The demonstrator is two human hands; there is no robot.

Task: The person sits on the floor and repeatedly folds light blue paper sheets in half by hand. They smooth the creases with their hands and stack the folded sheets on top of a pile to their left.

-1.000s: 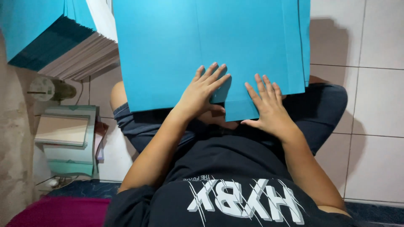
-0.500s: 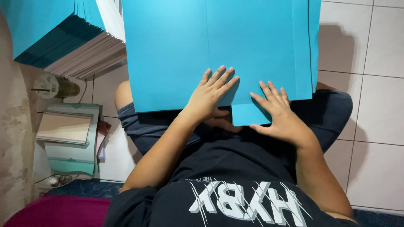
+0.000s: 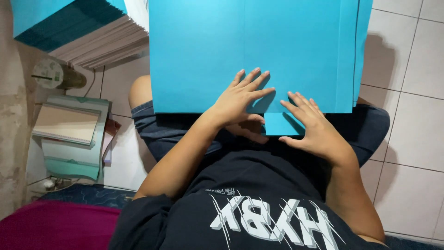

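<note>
Seated cross-legged on pale floor tiles [image 3: 416,139], viewed from above.

Two hands in view, both open and flat, fingers spread, gripping nothing:
- Left hand [image 3: 240,99]: pressed palm-down on the blue sheet [image 3: 240,51], fingers pointing toward 1 o'clock.
- Right hand [image 3: 314,127]: pressed on the lower edge of the same sheet, partly over one small blue tab [image 3: 277,125] projecting below that edge, fingers pointing toward 11 o'clock.

Blue sheet: resting across the lap, filling the frame from centre to 12 o'clock. More blue sheets [image 3: 363,46] beneath, edges showing at 2 o'clock; count unreadable.

At 10 o'clock: one stack of blue and grey sheets [image 3: 92,37]. At 9 o'clock: one roll of tape [image 3: 53,74], two pale notebooks [image 3: 69,134] stacked. At 7 o'clock: one magenta cloth [image 3: 51,229].
</note>
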